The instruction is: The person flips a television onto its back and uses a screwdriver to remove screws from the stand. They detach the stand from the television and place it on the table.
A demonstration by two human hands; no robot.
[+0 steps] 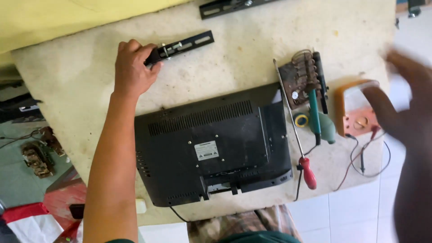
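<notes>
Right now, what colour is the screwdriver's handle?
Red. The screwdriver lies right of the black monitor; its handle shows clearly in the head view.

Left hand (pixel 131 67) extended forward, fingers curled; right hand (pixel 407 103) raised, blurred, fingers spread.

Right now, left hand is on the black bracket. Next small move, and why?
Probably lift the black slotted bracket and bring it toward the monitor's back. The left hand already closes on its near end, and the monitor lies face down just below. The right hand is blurred, holding nothing visible.
</notes>
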